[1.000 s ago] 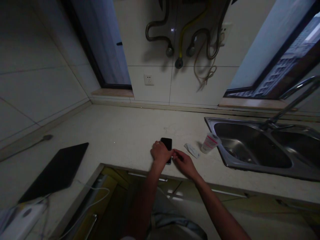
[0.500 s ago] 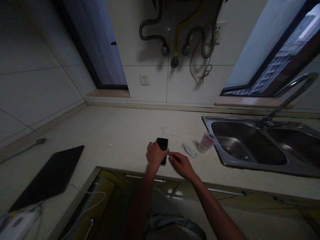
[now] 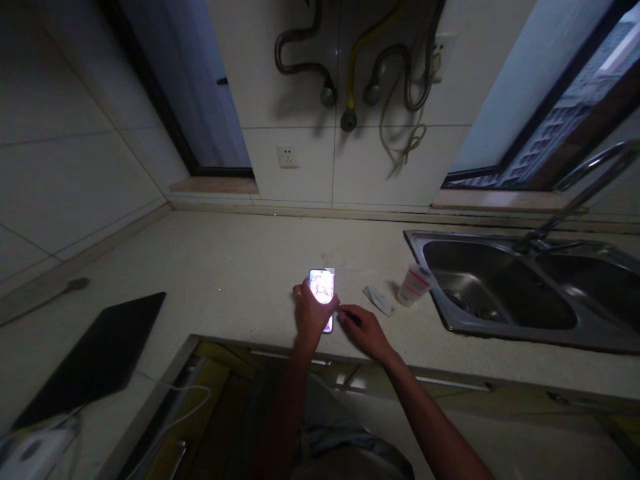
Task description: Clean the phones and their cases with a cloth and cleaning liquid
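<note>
A smartphone (image 3: 321, 284) with a brightly lit screen is on the countertop in front of me. My left hand (image 3: 313, 312) reaches across its lower half, fingers along the left edge and thumb at the right edge, gripping it. Part of the screen is hidden under that hand. Close by the phone's right edge is my right hand (image 3: 364, 328), its fingers curled and fingertips near my left thumb. Whether anything small is between those fingers cannot be made out. To the right lie a crumpled white wrapper or tissue (image 3: 379, 300) and a clear plastic cup (image 3: 414, 285) with pink-red print.
A double steel sink (image 3: 440, 313) with a tall faucet (image 3: 595, 180) is set in the counter at right. At left lies a flat black panel (image 3: 95, 360), near a white device (image 3: 37, 453) with a cable. Pipes and a wall socket (image 3: 287, 157) are on the tiled wall.
The phone's screen has gone from dark to brightly lit. My left hand and the phone have shifted very slightly; my right hand stays in nearly the same place.
</note>
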### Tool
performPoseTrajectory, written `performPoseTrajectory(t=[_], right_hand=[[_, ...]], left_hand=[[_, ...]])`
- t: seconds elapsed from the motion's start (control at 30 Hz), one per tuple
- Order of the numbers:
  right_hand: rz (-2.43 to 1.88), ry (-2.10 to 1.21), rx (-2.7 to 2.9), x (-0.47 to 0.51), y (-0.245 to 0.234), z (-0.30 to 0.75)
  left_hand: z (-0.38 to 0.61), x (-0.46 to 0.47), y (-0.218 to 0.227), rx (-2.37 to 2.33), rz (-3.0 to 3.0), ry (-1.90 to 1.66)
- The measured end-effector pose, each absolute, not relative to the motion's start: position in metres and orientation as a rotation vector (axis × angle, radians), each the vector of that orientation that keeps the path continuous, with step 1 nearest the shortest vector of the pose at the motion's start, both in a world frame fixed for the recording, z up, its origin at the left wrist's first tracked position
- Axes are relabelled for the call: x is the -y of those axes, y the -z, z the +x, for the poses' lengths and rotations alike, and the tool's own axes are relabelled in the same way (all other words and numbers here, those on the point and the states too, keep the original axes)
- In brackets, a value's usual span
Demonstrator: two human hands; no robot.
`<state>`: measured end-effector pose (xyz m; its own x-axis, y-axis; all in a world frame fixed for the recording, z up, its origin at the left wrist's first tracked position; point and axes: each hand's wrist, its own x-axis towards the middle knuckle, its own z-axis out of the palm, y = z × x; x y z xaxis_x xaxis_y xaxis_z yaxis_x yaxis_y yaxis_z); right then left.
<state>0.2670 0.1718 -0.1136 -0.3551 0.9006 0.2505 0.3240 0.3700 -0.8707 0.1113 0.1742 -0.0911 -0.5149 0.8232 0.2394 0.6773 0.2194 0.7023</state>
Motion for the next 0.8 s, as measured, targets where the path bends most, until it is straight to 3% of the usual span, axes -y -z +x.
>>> performPoseTrajectory(t=[0.6,0.8], right_hand=[[-1.07,-0.953,1.876,-0.171,0.119,0.269],[-0.981,-1.137,1.851,-0.168,0.115,0.269]], left_hand=[[0.108,-0.172,0.098,-2.147,1.414,-1.458],[0.103,-0.175,0.102,-2.026,1.16,-1.699]])
